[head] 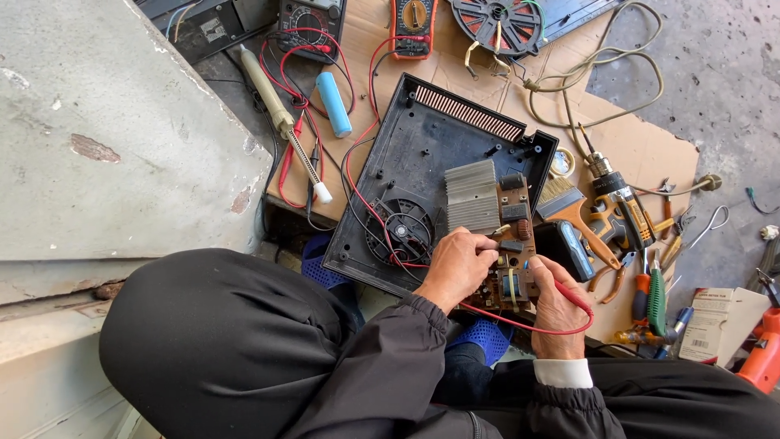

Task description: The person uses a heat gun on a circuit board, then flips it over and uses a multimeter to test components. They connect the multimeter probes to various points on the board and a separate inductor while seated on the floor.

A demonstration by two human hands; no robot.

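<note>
Probing a brown circuit board (508, 260) lying in an opened black appliance casing (431, 154) beside its finned heat sink (471, 195): the left hand (457, 264), fingers curled, pinches a thin probe tip against the board; the right hand (555, 305), closed around a red test probe (569, 294), steadies it at the board's near edge. Both contact points are hidden beneath the fingers. An orange multimeter (413, 26) is cropped at top.

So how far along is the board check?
Done: the black case lies open, the board with its heatsink exposed. In hand: left hand and right hand each press a probe to the board; the right one's lead is red. Left: case not yet closed.
</note>
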